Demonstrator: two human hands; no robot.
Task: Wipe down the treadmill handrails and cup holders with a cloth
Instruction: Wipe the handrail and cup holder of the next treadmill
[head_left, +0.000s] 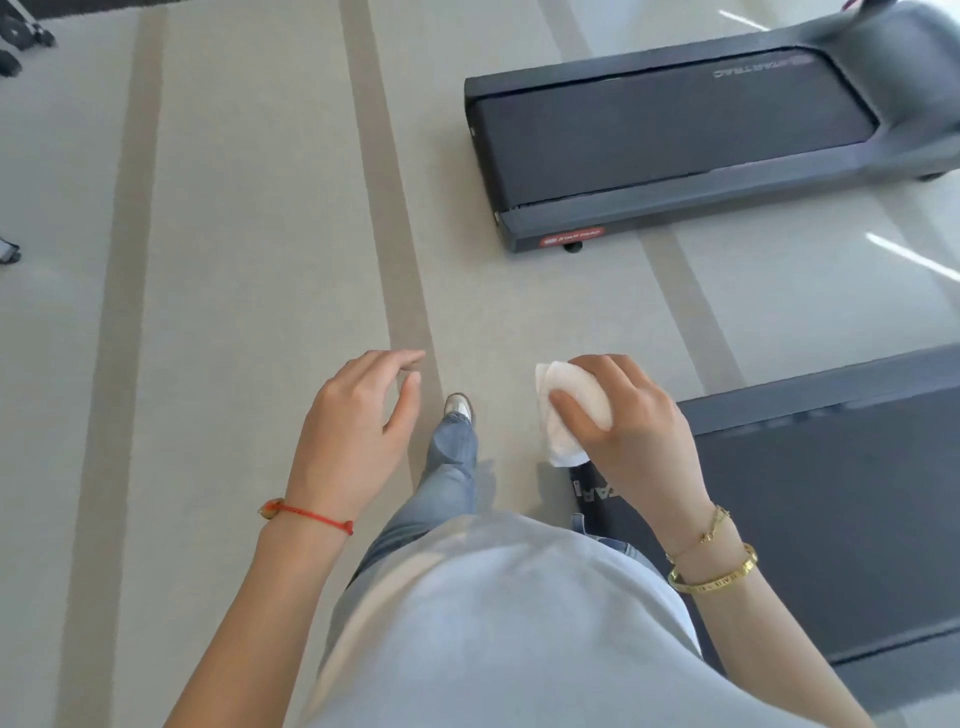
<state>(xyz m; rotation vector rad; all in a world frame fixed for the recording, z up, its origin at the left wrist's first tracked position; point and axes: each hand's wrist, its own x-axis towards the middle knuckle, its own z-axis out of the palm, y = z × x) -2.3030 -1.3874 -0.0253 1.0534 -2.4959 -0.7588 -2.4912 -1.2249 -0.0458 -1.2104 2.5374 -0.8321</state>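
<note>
We see the right hand (623, 415) gripping a folded white cloth (569, 415) in curled fingers, held ready in front of the body, likely for wiping; the left hand (358, 426) hangs free with relaxed fingers, holding nothing. The near treadmill (831, 493) lies just beside the right arm, a second treadmill (675, 140) farther ahead. Handrails and cup holders are out of view. Striped floor (234, 260) lies between us and the machines, with nothing on it
</note>
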